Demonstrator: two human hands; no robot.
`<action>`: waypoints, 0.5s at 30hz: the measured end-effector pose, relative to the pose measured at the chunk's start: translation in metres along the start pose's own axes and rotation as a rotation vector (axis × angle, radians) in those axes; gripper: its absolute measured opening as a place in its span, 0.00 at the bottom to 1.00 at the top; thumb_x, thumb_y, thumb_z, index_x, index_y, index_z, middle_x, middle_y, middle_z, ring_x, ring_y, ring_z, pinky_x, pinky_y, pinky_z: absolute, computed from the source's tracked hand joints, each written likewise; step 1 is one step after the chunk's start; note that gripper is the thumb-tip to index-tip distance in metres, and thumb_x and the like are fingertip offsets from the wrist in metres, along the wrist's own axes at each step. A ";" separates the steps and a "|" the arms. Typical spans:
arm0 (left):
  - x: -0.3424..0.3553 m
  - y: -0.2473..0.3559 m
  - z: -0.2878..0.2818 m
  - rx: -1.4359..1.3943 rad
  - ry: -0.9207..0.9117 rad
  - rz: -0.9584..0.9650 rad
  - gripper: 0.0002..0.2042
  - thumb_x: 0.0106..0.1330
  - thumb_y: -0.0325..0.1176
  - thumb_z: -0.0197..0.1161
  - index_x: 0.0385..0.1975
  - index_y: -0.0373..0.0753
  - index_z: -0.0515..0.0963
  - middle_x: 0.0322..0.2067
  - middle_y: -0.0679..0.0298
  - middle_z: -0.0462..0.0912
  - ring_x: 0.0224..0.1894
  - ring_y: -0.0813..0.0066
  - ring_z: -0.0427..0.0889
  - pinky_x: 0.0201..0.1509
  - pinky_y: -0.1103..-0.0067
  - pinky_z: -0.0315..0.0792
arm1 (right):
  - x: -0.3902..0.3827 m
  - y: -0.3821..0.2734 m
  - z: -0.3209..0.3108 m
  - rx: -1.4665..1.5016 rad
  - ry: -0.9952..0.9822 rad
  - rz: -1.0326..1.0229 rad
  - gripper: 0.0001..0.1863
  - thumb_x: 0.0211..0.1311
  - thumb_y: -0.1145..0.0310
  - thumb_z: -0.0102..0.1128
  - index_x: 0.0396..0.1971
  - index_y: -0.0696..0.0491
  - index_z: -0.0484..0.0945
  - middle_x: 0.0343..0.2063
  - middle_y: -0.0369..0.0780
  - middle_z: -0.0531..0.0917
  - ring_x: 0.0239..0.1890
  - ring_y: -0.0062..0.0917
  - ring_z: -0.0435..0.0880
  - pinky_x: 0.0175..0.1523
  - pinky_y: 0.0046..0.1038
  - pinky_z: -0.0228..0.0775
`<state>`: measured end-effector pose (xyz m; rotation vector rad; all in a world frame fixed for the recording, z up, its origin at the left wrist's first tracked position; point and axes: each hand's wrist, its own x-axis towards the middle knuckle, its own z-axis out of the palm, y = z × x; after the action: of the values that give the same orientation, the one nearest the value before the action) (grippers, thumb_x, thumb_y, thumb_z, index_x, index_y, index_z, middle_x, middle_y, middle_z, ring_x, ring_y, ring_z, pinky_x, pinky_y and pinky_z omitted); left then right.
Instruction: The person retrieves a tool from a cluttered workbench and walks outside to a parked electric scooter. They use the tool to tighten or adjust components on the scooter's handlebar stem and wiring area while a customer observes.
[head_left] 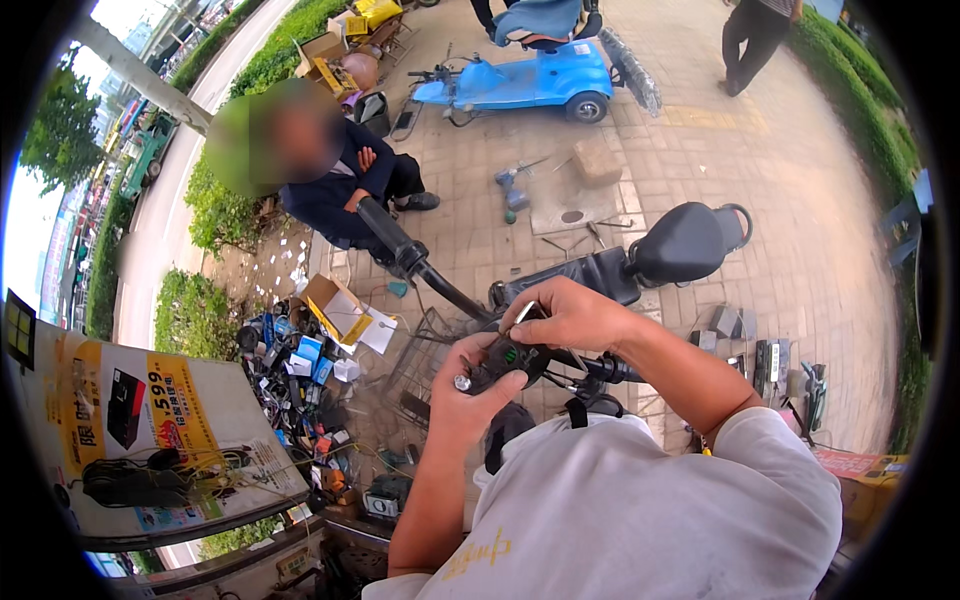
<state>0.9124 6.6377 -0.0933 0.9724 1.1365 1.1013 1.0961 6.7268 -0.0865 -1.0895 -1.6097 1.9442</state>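
Observation:
My left hand [472, 395] is wrapped round a black rounded part [510, 360] with small green marks on its face. A shiny silver cylinder end [462, 382] sticks out beside the left fingers. Just above, my right hand [565, 312] is closed, pinching a thin bright metal piece [523, 314] against the black part; its exact kind is not clear. Both hands are over the front of a black electric scooter. Its handlebar [440, 280] reaches up to the left, with a black grip at the end. The black saddle [680, 245] lies beyond my right hand.
A seated person [345, 185] with folded arms is close to the grip. A wire basket [425, 355] sits left of my hands. Loose parts [300, 365] pile up by an open carton [335, 308]. A drill [510, 185], a stone block [597, 162] and a blue three-wheeler [530, 80] stand farther off.

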 end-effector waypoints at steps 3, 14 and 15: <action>0.014 0.005 -0.017 0.007 -0.040 -0.004 0.26 0.50 0.27 0.72 0.50 0.31 0.70 0.39 0.62 0.78 0.40 0.80 0.76 0.43 0.84 0.71 | 0.011 -0.011 0.009 -0.043 0.102 0.085 0.14 0.57 0.64 0.62 0.36 0.60 0.81 0.23 0.36 0.80 0.25 0.16 0.73 0.31 0.23 0.66; 0.061 -0.008 -0.074 -0.115 -0.231 0.007 0.25 0.51 0.25 0.71 0.50 0.30 0.71 0.40 0.63 0.78 0.41 0.79 0.75 0.48 0.82 0.69 | 0.045 -0.038 0.038 -0.094 0.329 0.183 0.20 0.56 0.58 0.63 0.34 0.64 0.80 0.22 0.38 0.79 0.22 0.19 0.72 0.26 0.26 0.65; 0.063 -0.010 -0.075 -0.102 -0.229 0.021 0.25 0.51 0.24 0.70 0.50 0.30 0.71 0.40 0.63 0.78 0.40 0.79 0.75 0.48 0.82 0.69 | 0.048 -0.039 0.038 -0.175 0.355 0.199 0.21 0.55 0.58 0.63 0.34 0.65 0.80 0.21 0.39 0.78 0.22 0.19 0.72 0.26 0.26 0.65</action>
<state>0.8442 6.7002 -0.1271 1.0038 0.8781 1.0256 1.0304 6.7467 -0.0628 -1.6173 -1.5406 1.6240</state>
